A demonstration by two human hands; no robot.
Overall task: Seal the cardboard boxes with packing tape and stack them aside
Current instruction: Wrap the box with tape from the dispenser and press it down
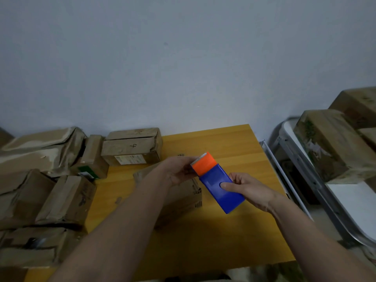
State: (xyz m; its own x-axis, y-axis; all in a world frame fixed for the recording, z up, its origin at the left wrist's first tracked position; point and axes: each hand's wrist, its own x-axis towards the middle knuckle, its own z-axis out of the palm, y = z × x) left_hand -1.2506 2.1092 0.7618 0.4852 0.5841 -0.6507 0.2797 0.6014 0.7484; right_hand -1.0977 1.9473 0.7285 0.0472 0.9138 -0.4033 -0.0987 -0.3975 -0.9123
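**Both hands on the tape dispenser above the box**

Your two forearms reach in from the bottom edge; your right hand grips the blue body of the tape dispenser, thumb pressed on its flat face, fingers curled behind; your left hand holds the orange toothed end, though its fingertips are hidden behind the cutter, so you cannot tell exactly how they pinch. You hold the dispenser in the air, tilted, over the yellow wooden surface; directly beneath your left forearm a cardboard box lies on that surface. Crumpled brown boxes crowd the left side; one marked box sits at the far edge; more boxes are stacked on a white chair at your right.
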